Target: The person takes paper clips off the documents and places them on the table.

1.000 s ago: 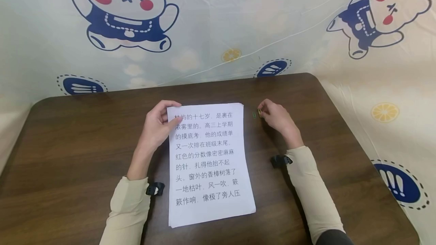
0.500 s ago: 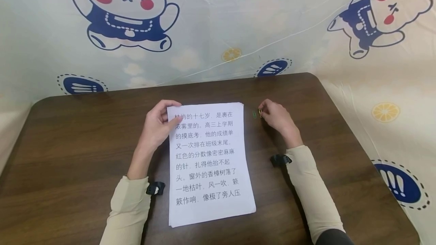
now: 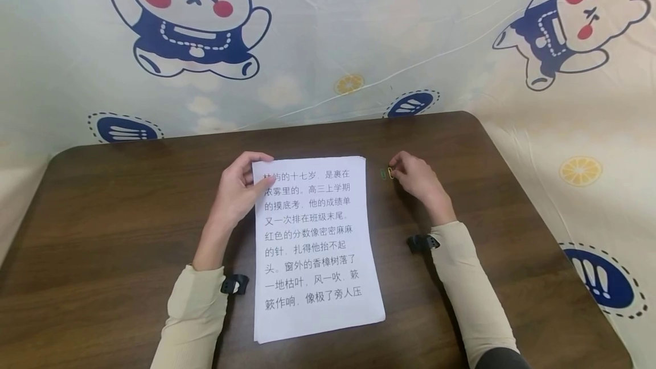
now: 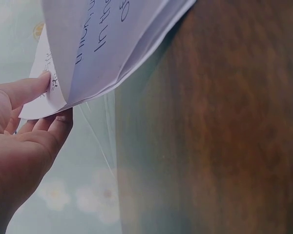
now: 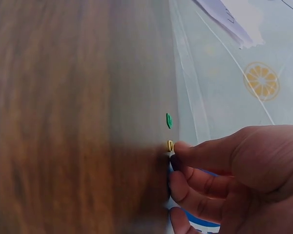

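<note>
A stack of white printed sheets (image 3: 312, 244) lies in front of the person, its far end raised off the table. The left hand (image 3: 237, 189) holds the stack's far left corner, thumb on top and fingers underneath; the left wrist view shows the sheets (image 4: 122, 44) bowed and slightly fanned. To the right of the stack, the right hand (image 3: 417, 180) has its thumb and index finger at a small yellow paper clip (image 5: 170, 146) and pinches it close to the tabletop. A green paper clip (image 5: 169, 120) lies just left of the yellow one, untouched.
The brown wooden table (image 3: 128, 232) carries everything. Behind it and to the right hangs a pale curtain (image 3: 318, 27) with cartoon prints. Black wrist straps (image 3: 234, 284) sit on both sleeves.
The yellow paper clip shifts and turns slightly at the right fingertips. The left hand and the sheets stay in place.
</note>
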The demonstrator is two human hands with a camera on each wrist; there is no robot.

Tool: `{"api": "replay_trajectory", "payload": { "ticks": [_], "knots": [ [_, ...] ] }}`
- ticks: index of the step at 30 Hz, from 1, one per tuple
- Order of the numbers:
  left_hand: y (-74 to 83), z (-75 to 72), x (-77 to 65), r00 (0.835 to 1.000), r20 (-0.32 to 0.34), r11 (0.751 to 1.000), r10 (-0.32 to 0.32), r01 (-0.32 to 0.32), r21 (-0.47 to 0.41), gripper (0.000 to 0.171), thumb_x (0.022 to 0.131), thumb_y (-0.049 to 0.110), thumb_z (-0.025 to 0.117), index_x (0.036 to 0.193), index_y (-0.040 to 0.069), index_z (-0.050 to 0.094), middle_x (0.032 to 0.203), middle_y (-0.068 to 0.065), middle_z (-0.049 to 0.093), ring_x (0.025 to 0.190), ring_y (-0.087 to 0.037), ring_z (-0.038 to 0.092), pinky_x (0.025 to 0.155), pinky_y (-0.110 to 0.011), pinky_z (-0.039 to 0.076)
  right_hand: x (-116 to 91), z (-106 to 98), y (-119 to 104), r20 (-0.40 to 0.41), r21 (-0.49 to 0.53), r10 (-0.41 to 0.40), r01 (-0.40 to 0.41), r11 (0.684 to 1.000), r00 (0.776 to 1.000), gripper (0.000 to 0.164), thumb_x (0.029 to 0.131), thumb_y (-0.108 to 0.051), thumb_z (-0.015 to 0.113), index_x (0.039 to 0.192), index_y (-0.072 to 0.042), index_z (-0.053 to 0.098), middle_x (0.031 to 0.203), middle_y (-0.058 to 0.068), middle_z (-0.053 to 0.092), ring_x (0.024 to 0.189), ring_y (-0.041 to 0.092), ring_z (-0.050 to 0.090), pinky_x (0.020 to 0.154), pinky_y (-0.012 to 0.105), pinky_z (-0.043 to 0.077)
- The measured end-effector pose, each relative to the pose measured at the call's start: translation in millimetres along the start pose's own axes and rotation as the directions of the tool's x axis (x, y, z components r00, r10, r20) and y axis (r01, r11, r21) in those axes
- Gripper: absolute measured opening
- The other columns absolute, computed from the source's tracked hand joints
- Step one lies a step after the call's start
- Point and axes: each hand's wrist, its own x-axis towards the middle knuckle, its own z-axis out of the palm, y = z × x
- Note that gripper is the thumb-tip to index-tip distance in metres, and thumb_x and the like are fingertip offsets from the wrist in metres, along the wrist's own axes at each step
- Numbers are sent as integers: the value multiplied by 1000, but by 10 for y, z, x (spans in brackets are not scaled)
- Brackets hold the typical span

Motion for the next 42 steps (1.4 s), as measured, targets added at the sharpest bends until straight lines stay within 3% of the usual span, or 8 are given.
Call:
{"api": "replay_trajectory", "payload": {
  "ticks": [7,16,23,42],
  "knots": [
    [14,11,-2,1000,-6,1000,-14,14,6,41,91,-5,68,129,5,57,117,-21,69,84,-17,75,67,-21,61,-14,-4,23,1,36,-5,5,999,1000,26,104,-12,53,128,-5,56,120,18,64,104,33,57,99,51,51],
    [32,31,18,998,2,996,-60,59,67,40,92,-2,68,129,8,58,120,-20,68,92,-36,74,68,-19,59,-11,-10,50,-14,61,-21,22,998,1000,29,105,-15,49,131,-4,54,127,20,62,109,35,58,104,54,49],
    [29,45,39,995,-2,986,-97,97,139,41,92,0,68,131,9,57,124,-20,67,94,-35,74,69,-17,58,-10,-14,54,-16,75,-35,36,997,999,32,107,-22,46,130,-3,55,128,19,62,112,34,57,107,54,47],
    [11,26,114,988,34,956,-154,140,258,40,95,2,65,133,8,54,130,-21,60,96,-36,69,74,-28,58,-2,0,70,-23,68,-39,41,997,999,32,106,-25,47,128,-4,58,125,18,65,109,33,59,104,52,49]
  ]
}}
